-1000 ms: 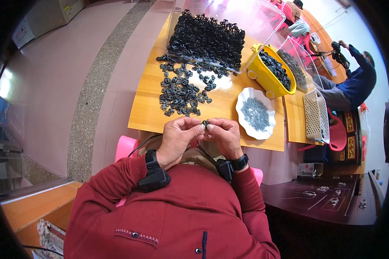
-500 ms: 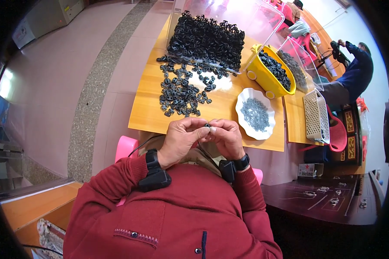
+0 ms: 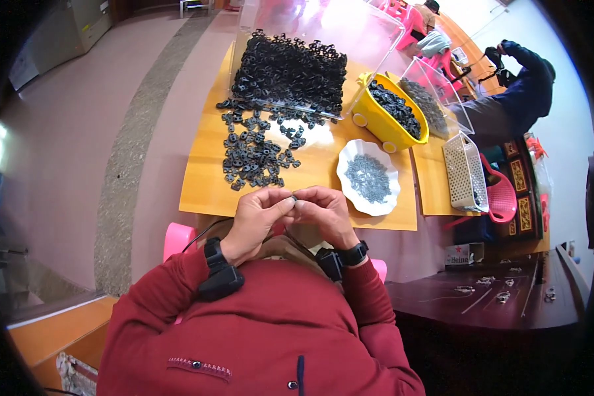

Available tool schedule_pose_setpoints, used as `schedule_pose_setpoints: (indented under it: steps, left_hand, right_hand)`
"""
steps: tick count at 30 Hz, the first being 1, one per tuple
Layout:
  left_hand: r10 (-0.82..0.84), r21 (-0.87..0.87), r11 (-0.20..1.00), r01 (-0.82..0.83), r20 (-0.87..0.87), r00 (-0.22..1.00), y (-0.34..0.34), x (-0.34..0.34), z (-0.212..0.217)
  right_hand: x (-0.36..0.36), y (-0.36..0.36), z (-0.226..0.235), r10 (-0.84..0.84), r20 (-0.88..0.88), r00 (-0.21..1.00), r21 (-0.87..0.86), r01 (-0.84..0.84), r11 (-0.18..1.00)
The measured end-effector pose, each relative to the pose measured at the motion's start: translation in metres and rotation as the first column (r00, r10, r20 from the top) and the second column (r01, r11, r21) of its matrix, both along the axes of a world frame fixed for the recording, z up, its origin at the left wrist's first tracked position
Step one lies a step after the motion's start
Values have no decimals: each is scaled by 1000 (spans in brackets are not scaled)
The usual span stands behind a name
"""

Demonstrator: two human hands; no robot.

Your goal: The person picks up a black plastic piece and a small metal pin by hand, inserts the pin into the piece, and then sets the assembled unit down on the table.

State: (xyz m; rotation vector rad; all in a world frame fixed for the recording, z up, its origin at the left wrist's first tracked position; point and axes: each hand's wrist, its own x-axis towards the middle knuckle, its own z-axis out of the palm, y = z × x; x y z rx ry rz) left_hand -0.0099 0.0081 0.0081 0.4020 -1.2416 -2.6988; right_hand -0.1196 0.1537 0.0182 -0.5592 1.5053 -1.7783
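Note:
My left hand [image 3: 252, 216] and my right hand [image 3: 326, 215] meet at the table's front edge, fingertips pinched together. Between them is a small black plastic part [image 3: 294, 197], mostly covered by the thumbs and fingers. Just beyond my left hand, a loose pile of black plastic parts [image 3: 252, 157] with holes lies on the wooden table [image 3: 201, 168]. To the right of my right hand sits a white wavy-rimmed dish [image 3: 389, 199] holding many tiny grey pieces [image 3: 368, 178].
A clear box [image 3: 369, 46] full of black parts stands at the back. Beside it are a yellow wheeled tub [image 3: 376, 125] of dark parts and another clear bin [image 3: 452, 92]. A white perforated basket [image 3: 460, 171] stands farther right. One person [image 3: 525, 92] works at the far right.
The whole view has shifted, so the table and its contents appear farther left. Both hands remain pinched together, and less of the black part shows between the fingertips.

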Motion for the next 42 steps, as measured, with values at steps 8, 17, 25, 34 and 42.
schedule_pose_setpoints:
  steps: [8, 17, 25, 34, 42]
  left_hand:
    - [-13, 49, 999, 6, 141, 990, -3, 5, 2]
    - [-42, 53, 998, 34, 142, 989, 0, 6, 4]
    - [-41, 27, 999, 38, 165, 985, -2, 7, 2]
    - [-49, 23, 999, 45, 177, 983, -1, 6, 4]
    - [-55, 34, 998, 50, 186, 981, -2, 8, 2]
  right_hand:
    - [-30, 26, 37, -147, -215, 965, 160, 183, 970]
    - [-158, 52, 104, -603, -403, 688, -154, 599, 786]
    - [-115, 56, 73, -334, -505, 796, 105, 440, 892]
    - [-90, 89, 39, -106, -764, 637, 287, 482, 828]
    - [-78, 92, 35, 298, -842, 449, 511, 493, 704]
